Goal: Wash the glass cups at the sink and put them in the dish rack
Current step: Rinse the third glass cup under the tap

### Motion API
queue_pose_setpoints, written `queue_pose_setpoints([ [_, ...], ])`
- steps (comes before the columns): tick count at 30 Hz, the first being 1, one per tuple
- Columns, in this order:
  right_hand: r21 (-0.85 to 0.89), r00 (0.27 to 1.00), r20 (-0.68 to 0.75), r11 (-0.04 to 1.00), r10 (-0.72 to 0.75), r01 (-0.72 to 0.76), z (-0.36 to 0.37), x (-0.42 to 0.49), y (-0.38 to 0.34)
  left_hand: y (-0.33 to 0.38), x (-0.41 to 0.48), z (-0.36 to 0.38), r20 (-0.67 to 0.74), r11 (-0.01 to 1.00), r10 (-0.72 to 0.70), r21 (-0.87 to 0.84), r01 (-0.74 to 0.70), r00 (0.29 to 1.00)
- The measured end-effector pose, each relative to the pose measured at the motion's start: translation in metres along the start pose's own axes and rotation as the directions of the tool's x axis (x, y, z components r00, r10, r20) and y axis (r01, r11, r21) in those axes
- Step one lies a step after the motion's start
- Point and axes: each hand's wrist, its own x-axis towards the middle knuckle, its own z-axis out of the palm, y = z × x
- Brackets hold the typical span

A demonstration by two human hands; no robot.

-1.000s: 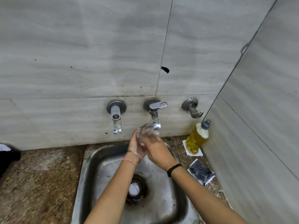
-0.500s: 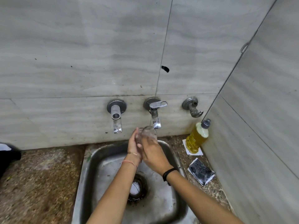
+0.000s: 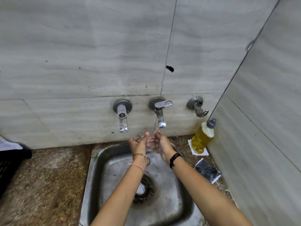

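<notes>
I log the left hand (image 3: 138, 143) curled round the glass cup (image 3: 150, 141), which sits over the far edge of the sink (image 3: 97, 160), under the middle tap (image 3: 160, 115). Cup's long axis looks near upright, with the mouth seemingly up, but blur leaves this unsure. Right hand (image 3: 162, 145) grips its right side.

No text, brand or number can be read. The bottle (image 3: 202, 137) right of the sink (image 3: 91, 168) shows no legible label. The card (image 3: 204, 152) under it and the dark packet (image 3: 207, 172) nearby bear only blurred marks.
</notes>
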Motion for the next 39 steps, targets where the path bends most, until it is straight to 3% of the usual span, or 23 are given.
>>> queue_pose_setpoints([
  [3, -0.123, 0.998, 0.011, 0.991, 0.057, -0.055, -0.001, -0.002, -0.005, -0.002, -0.001, -0.003, 0.018, 0.997, 0.021, 0.073, -0.022, 1.000],
  [5, -0.224, 0.998, 0.040, 0.974, 0.050, -0.040, -0.004, -0.005, -0.011, -0.006, 0.002, -0.006, 0.067, 0.997, -0.048, 0.055, 0.045, 0.997],
  [9, -0.408, 0.980, 0.180, 0.900, -0.088, 0.156, -0.011, -0.008, -0.013, 0.001, 0.000, -0.009, 0.247, 0.959, -0.236, -0.097, 0.267, 0.940],
  [11, -0.450, 0.936, 0.291, 0.835, -0.199, 0.317, -0.015, -0.012, -0.007, 0.003, 0.001, -0.007, 0.296, 0.926, -0.289, -0.153, 0.344, 0.910],
  [14, -0.593, 0.800, 0.461, 0.538, -0.383, 0.599, -0.027, -0.014, 0.001, 0.008, 0.006, -0.007, 0.306, 0.889, -0.361, -0.171, 0.424, 0.881],
  [17, -0.734, 0.734, 0.532, 0.203, -0.421, 0.648, -0.040, -0.014, 0.001, 0.011, 0.011, -0.003, 0.326, 0.879, -0.427, -0.069, 0.472, 0.843],
  [18, -0.759, 0.736, 0.510, 0.168, -0.445, 0.629, -0.040, -0.016, 0.003, 0.009, 0.011, -0.003, 0.308, 0.894, -0.416, -0.033, 0.447, 0.856],
  [21, -0.789, 0.776, 0.357, 0.277, -0.521, 0.549, -0.021, -0.024, 0.002, -0.001, 0.008, 0.002, 0.326, 0.946, -0.292, -0.041, 0.323, 0.899],
  [22, -0.793, 0.755, 0.374, 0.237, -0.539, 0.562, -0.016, -0.025, 0.001, -0.002, 0.007, 0.003, 0.352, 0.946, -0.261, -0.092, 0.311, 0.899],
  [23, -0.792, 0.698, 0.457, 0.104, -0.551, 0.601, -0.017, -0.026, -0.001, 0.001, 0.007, 0.003, 0.382, 0.930, -0.256, -0.153, 0.334, 0.888],
  [25, -0.710, 0.512, 0.682, -0.305, -0.522, 0.635, -0.029, -0.020, -0.006, 0.010, 0.011, 0.004, 0.437, 0.899, -0.295, -0.174, 0.401, 0.850],
  [26, -0.670, 0.472, 0.734, -0.404, -0.489, 0.623, -0.037, -0.014, -0.003, 0.012, 0.015, 0.007, 0.434, 0.897, -0.326, -0.137, 0.419, 0.840],
  [27, -0.716, 0.533, 0.690, -0.353, -0.489, 0.603, -0.036, -0.015, 0.000, 0.014, 0.015, 0.008, 0.406, 0.901, -0.343, -0.112, 0.419, 0.847],
  [29, -0.841, 0.709, 0.462, -0.008, -0.533, 0.542, -0.021, -0.027, 0.003, 0.012, 0.016, 0.009, 0.352, 0.902, -0.355, -0.113, 0.416, 0.866],
  [30, -0.850, 0.730, 0.422, 0.045, -0.538, 0.525, -0.014, -0.028, 0.005, 0.010, 0.015, 0.009, 0.333, 0.899, -0.348, -0.146, 0.412, 0.877],
  [31, -0.844, 0.700, 0.469, -0.042, -0.539, 0.534, -0.013, -0.024, 0.007, 0.008, 0.015, 0.006, 0.336, 0.897, -0.336, -0.172, 0.408, 0.880],
  [33, -0.721, 0.543, 0.693, -0.434, -0.475, 0.540, -0.027, -0.011, 0.008, 0.010, 0.018, 0.001, 0.347, 0.888, -0.365, -0.149, 0.434, 0.864],
  [34, -0.665, 0.497, 0.746, -0.529, -0.443, 0.527, -0.035, -0.003, 0.011, 0.012, 0.020, -0.002, 0.350, 0.887, -0.386, -0.112, 0.447, 0.853],
  [35, -0.697, 0.524, 0.717, -0.484, -0.459, 0.529, -0.036, -0.004, 0.012, 0.013, 0.020, -0.003, 0.358, 0.888, -0.393, -0.092, 0.451, 0.847],
  [37, -0.842, 0.691, 0.469, -0.043, -0.550, 0.537, -0.024, -0.018, 0.011, 0.015, 0.016, 0.000, 0.351, 0.901, -0.363, -0.103, 0.421, 0.863],
  [38, -0.843, 0.737, 0.390, 0.108, -0.552, 0.527, -0.014, -0.021, 0.013, 0.014, 0.015, 0.001, 0.347, 0.896, -0.357, -0.137, 0.423, 0.867],
  [39, -0.850, 0.731, 0.389, 0.087, -0.560, 0.519, -0.009, -0.024, 0.010, 0.011, 0.016, 0.002, 0.349, 0.880, -0.356, -0.185, 0.437, 0.867],
])
